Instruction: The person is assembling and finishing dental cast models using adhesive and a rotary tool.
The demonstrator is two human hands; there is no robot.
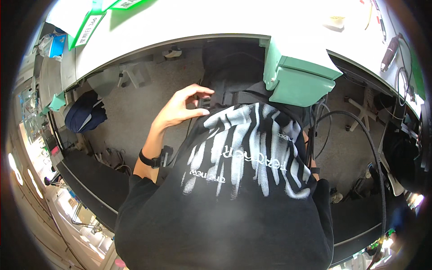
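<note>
My left hand (186, 105) is at the left side of my waist, thumb and fingers curved and apart. A dark strap or belt-like piece (219, 97) lies just beyond its fingertips against my black clothes; whether the fingers touch it, I cannot tell. On my left wrist is a black band (150, 159) with a small dark module. My right hand is hidden by my body and the cables; only a bit of that forearm and a dark wristband (316, 170) show. My black shirt (243, 211) with white streaks fills the middle.
A white worktop (189, 20) spans the far side, with a pale green drawer unit (301, 85) hanging below it. A thick black cable (366, 123) loops down at right. Green-edged boxes (87, 29) stand far left; a dark blue bag (85, 112) hangs below.
</note>
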